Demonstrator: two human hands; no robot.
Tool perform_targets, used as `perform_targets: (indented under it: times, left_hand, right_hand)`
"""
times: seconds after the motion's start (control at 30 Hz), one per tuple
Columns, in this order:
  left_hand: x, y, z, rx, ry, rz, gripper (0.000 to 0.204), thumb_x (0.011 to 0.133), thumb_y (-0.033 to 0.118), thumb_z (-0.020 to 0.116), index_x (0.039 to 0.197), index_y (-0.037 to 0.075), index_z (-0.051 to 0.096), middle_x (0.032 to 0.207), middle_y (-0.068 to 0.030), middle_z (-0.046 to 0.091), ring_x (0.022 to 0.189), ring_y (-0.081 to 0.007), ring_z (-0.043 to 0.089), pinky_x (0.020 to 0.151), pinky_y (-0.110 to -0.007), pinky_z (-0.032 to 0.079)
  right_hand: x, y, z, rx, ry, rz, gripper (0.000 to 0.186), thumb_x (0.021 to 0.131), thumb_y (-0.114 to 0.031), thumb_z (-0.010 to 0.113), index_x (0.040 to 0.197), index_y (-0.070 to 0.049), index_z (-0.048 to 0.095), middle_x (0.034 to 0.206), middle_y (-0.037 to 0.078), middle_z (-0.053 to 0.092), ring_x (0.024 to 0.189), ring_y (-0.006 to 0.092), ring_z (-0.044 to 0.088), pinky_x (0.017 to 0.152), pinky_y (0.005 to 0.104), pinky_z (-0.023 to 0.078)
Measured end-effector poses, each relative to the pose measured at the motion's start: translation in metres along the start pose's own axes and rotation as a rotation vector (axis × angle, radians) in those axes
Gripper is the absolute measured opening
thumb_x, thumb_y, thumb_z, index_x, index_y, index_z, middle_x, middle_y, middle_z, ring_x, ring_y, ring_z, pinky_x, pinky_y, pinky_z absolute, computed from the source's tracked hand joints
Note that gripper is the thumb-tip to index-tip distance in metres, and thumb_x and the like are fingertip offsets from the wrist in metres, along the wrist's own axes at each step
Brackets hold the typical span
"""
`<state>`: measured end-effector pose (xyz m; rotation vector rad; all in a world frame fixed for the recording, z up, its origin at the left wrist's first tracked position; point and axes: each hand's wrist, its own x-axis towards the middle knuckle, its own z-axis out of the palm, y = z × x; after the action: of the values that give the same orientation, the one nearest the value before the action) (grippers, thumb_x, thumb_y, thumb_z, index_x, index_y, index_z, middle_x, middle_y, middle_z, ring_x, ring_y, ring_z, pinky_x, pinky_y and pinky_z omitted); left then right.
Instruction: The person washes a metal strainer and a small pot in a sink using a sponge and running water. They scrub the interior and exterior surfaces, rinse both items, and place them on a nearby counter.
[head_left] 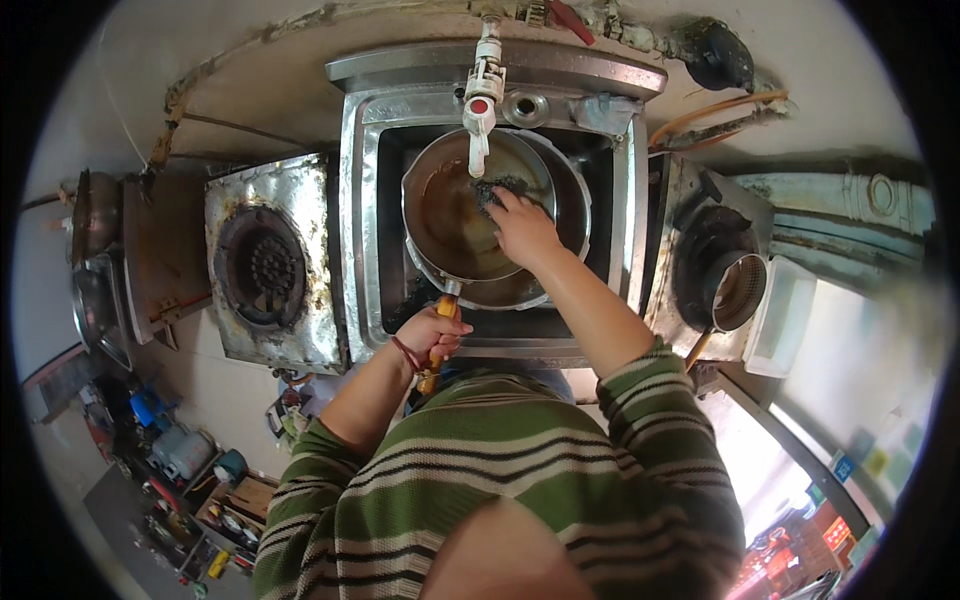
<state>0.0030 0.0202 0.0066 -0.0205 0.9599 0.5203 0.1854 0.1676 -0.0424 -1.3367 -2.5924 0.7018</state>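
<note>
My left hand [433, 333] is closed round the yellow-brown handle [446, 302] of a wide round wok [440, 180]. The wok rests inside a larger metal pot [574, 205] in the sink, and brownish water lies in its bottom. Inside it, at the far right of the bowl, my right hand [524, 230] presses a dark mesh scouring pad [487, 190] against the metal. Its fingers are bent over the pad and partly hide it. Just above the pad hangs the white tap [481, 120] with a red dot on it.
The steel sink [362, 215] has a raised back ledge, where a grey cloth [604, 113] lies. A grimy gas burner [262, 268] stands to the left. On the right burner sits a strainer with a handle [738, 292]. Pipes run along the wall behind.
</note>
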Motion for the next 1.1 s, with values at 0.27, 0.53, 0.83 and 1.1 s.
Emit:
perform_targets:
  times: [0.27,0.53,0.83,1.1]
  left_hand:
    - [0.005,-0.010,0.008,0.080,-0.023,-0.098,0.027,0.075,-0.005,0.062,0.076,0.010,0.039,0.050,0.0018,0.035,0.036,-0.0074,0.030,0.036,-0.024,0.024]
    - [0.015,-0.001,0.003,0.319,0.197,-0.045,0.026,0.075,-0.004,0.061,0.067,0.007,0.039,0.049,-0.0019,0.039,0.037,-0.0098,0.035,0.034,-0.025,0.025]
    - [0.019,-0.014,0.014,0.428,0.378,0.073,0.026,0.074,-0.006,0.060,0.072,0.008,0.039,0.049,-0.0021,0.039,0.034,-0.0111,0.035,0.032,-0.025,0.024]
    - [-0.003,-0.013,0.012,0.347,0.297,0.171,0.023,0.074,-0.007,0.057,0.076,0.007,0.039,0.048,-0.0024,0.039,0.032,-0.0122,0.033,0.031,-0.025,0.025]
  right_hand:
    - [0.058,0.005,0.034,0.255,0.521,0.467,0.036,0.070,-0.015,0.066,0.100,-0.007,0.048,0.101,0.018,0.048,0.090,0.0361,0.053,0.074,0.0453,0.047]
    - [0.043,-0.072,0.047,0.962,0.507,-0.005,0.031,0.072,-0.005,0.064,0.101,-0.006,0.052,0.101,0.013,0.050,0.095,0.0278,0.052,0.084,0.0337,0.042]
    - [0.022,-0.079,0.041,1.059,0.303,0.074,0.030,0.076,-0.011,0.059,0.105,-0.010,0.060,0.096,0.014,0.057,0.099,0.0295,0.054,0.085,0.0378,0.044]
    - [0.017,0.009,0.006,0.280,0.353,0.446,0.030,0.081,-0.027,0.051,0.105,-0.009,0.055,0.112,0.019,0.049,0.098,0.0376,0.052,0.084,0.0420,0.045]
